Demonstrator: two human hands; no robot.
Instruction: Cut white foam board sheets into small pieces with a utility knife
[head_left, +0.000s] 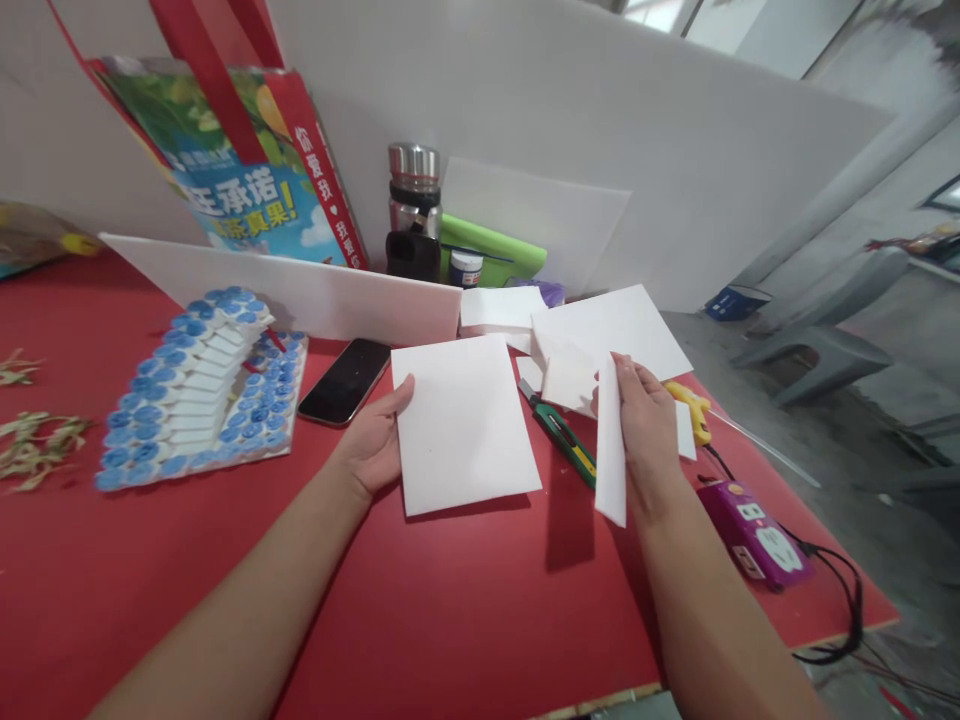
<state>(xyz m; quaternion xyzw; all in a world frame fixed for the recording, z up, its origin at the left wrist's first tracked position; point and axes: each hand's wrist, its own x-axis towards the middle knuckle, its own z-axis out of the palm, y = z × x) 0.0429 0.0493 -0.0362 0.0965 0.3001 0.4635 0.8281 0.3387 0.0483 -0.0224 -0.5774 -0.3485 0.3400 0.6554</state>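
Note:
My left hand [373, 440] grips the left edge of a white rectangular foam sheet [465, 425], lifted slightly off the red table [465, 600]. My right hand [643, 430] is closed on a narrow white foam strip [611, 455] held upright on its edge. A green utility knife [564, 435] lies on the table between the two hands. More white foam pieces [607, 330] lie just behind my right hand.
A black phone [345, 381] lies left of the sheet. A blue and white model [206, 395] sits at the left. A yellow glue gun [694, 408] and a purple power strip [754, 535] lie at the right edge. A bottle [414, 205] and a bag [247, 170] stand behind.

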